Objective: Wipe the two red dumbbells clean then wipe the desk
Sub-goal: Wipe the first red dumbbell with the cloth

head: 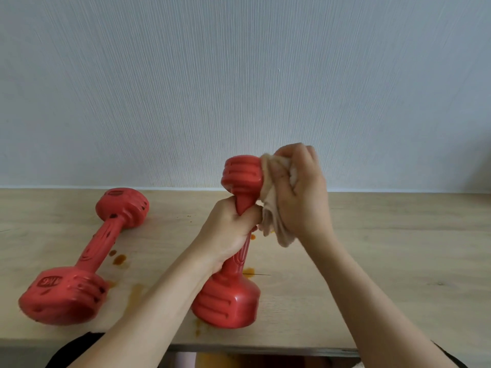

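Note:
One red dumbbell (231,301) stands tilted on its lower head on the light wooden desk (385,248). My left hand (228,229) grips its handle. My right hand (297,189) presses a crumpled beige cloth (271,208) against the right side of the raised upper head. A second red dumbbell (87,253) lies on its side at the left, speckled with dark spots, touched by neither hand.
Orange-brown stains (119,259) mark the desk between and under the dumbbells, with more near the front edge (198,328). A pale textured wall (239,88) rises directly behind the desk. The desk's front edge runs along the bottom of the view.

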{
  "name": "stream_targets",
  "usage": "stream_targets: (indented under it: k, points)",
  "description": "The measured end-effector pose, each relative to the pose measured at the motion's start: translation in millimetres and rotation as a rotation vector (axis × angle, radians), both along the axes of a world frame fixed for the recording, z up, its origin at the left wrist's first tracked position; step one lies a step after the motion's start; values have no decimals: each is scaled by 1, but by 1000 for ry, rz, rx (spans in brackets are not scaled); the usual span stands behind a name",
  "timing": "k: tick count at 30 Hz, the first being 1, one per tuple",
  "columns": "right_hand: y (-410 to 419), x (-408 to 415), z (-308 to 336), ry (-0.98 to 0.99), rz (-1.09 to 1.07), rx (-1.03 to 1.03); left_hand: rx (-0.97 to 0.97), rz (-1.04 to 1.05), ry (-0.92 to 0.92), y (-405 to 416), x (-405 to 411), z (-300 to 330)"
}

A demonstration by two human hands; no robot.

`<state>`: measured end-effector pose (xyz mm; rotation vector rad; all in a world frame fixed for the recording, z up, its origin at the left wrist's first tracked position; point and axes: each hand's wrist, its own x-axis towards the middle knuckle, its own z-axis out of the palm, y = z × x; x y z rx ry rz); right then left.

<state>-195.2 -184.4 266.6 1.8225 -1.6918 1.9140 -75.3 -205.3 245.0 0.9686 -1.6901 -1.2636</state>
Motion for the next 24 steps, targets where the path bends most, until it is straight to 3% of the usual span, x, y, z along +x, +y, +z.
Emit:
stream_targets:
  k: [4,9,14,16,21,24]
  points:
    - [1,-9,0,-37,-30,56,-23,-36,-34,0,-2,1]
    - [15,7,-5,316,30,-80,27,-2,26,0,1,2]
    - [5,-13,-4,-120,48,61,-6,-65,29,0,1,-1]
    - [6,-16,-4,-116,22,37,-2,-70,13,0,0,0]
    - [15,8,-3,270,40,-53,19,-4,11,0,1,3]
    - [7,-5,5,3,71,36,-18,-49,6,1,1,2]
